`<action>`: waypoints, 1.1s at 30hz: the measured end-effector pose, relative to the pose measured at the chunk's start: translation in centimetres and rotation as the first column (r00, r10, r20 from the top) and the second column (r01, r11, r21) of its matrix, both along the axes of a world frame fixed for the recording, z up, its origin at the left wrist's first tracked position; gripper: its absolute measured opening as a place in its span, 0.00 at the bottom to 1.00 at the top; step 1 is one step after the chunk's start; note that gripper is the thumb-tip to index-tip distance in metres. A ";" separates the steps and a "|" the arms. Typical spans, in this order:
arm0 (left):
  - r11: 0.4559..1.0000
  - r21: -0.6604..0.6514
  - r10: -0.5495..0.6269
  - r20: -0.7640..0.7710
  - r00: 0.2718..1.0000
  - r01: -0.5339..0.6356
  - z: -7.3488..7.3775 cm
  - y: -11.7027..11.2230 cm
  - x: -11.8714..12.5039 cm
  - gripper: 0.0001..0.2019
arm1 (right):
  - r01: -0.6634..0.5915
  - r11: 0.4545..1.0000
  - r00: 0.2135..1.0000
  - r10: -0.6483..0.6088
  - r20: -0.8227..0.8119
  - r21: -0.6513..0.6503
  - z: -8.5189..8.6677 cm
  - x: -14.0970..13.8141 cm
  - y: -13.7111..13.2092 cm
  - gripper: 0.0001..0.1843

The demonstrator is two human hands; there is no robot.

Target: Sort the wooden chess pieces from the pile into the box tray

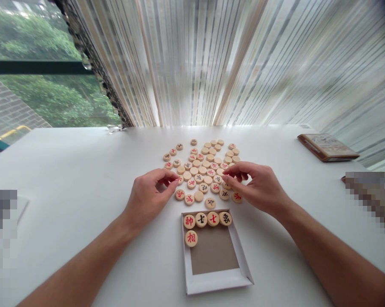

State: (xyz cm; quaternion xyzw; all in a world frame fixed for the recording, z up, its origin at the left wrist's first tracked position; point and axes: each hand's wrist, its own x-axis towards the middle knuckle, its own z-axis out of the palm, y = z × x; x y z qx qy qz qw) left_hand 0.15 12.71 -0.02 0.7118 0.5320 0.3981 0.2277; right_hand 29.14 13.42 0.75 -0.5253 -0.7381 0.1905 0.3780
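Note:
Several round wooden Chinese chess pieces (201, 167) with red or black characters lie scattered on a white table (84, 179). My left hand (149, 194) rests at the left edge of the pile, thumb and fingers pinched at a piece (179, 180). My right hand (258, 185) reaches into the right side of the pile, fingertips closing near a piece (220, 172). In front of me lies a shallow white box tray (216, 279) with a brown floor. Several pieces (207, 219) line its far wall, and one red piece (191, 238) sits below them.
A flat brown box lid (327, 147) lies at the far right of the table. Striped curtains (243, 64) hang behind the table, with a window (35, 76) on the left. Blurred patches sit at the left and right edges.

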 end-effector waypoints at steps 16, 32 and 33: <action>1.000 0.016 0.009 -0.012 1.000 -0.009 0.1 -0.1 0.0 0.08 | 0.150 0.988 0.988 -0.151 0.021 0.033 0.1 0.2 0.3 0.12; 0.999 -0.009 0.049 0.079 0.996 -0.049 2.9 0.9 0.8 0.10 | 0.295 0.949 0.949 -0.305 -0.085 -0.110 0.5 3.9 3.6 0.19; 0.999 -0.013 0.037 0.073 0.997 -0.036 3.4 1.2 0.8 0.10 | 0.298 0.948 0.948 -0.308 -0.081 -0.116 0.8 4.0 3.9 0.19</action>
